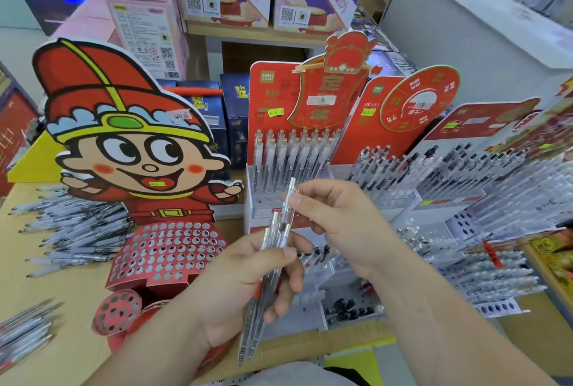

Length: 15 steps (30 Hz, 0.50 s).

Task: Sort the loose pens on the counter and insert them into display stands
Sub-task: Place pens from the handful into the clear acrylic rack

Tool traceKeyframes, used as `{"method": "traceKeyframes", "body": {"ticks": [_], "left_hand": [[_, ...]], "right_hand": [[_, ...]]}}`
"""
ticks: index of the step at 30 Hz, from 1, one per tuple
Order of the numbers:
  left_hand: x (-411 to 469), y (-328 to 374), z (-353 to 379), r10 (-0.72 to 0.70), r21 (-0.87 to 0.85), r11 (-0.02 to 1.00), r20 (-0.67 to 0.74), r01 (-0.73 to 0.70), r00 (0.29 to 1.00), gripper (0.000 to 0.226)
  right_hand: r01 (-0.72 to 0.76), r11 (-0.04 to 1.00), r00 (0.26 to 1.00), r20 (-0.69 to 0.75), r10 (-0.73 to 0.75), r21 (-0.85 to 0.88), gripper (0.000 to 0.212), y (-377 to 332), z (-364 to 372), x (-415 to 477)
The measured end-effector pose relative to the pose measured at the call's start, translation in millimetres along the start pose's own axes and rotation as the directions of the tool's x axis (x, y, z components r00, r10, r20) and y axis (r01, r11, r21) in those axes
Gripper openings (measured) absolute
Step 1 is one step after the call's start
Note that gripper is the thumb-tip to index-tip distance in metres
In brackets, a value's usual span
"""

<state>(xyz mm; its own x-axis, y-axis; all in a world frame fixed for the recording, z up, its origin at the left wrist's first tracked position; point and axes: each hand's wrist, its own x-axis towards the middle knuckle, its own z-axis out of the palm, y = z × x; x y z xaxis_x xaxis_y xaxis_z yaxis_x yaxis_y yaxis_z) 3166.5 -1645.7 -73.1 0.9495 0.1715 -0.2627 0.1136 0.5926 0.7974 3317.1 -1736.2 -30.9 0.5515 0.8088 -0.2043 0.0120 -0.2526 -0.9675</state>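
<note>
a person's left hand [245, 286] is gripping a bundle of clear pens [263, 298], its fingers [294, 277] curling round the barrels. the right hand [338, 221] is pinching one pen [290, 196] between thumb and fingers [305, 199], its top standing higher than the bundle. just beyond the right fingers, a red display stand [266, 100] is showing the white logo "deli", with clear pens standing in its back rows. a second red stand [372, 125] to their right is also reading "deli". left of the left fingers, a cartoon stand [130, 143] is offering a red tray of open holes. further left, loose pens [77, 230] are lying heaped on the wooden surface [71, 289], leaving a bare strip near its front edge.
</note>
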Motion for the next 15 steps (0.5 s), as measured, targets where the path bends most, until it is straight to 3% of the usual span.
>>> {"method": "traceKeyframes", "body": {"ticks": [7, 9, 12, 15], "left_hand": [[0.6, 3.8, -2.2, -0.032, 0.039, 0.999, -0.036, 0.033, 0.999, 0.026], [2.5, 1.2, -3.2, -0.028, 0.047, 0.998, -0.114, 0.033, 0.993, 0.021], [9.5, -4.3, -5.5, -0.033, -0.045, 0.999, -0.28, 0.021, 0.96, 0.022], [17.1, -7.9, -11.2, -0.079, -0.173, 0.985, -0.409, 0.008, 0.909, 0.021]], "right_hand": [[0.15, 0.985, 0.948, -0.269, -0.168, -0.088, 0.013, -22.3, -23.5, 2.3], [0.231, 0.966, 0.888, -0.382, -0.257, -0.113, 0.015, -31.5, -36.2, 4.3], [0.34, 0.909, 0.727, -0.546, -0.417, -0.242, 0.015, -39.8, -54.0, 9.0], [0.319, 0.852, 0.634, -0.575, -0.517, -0.414, 0.009, -39.2, -61.8, 14.6]]}}
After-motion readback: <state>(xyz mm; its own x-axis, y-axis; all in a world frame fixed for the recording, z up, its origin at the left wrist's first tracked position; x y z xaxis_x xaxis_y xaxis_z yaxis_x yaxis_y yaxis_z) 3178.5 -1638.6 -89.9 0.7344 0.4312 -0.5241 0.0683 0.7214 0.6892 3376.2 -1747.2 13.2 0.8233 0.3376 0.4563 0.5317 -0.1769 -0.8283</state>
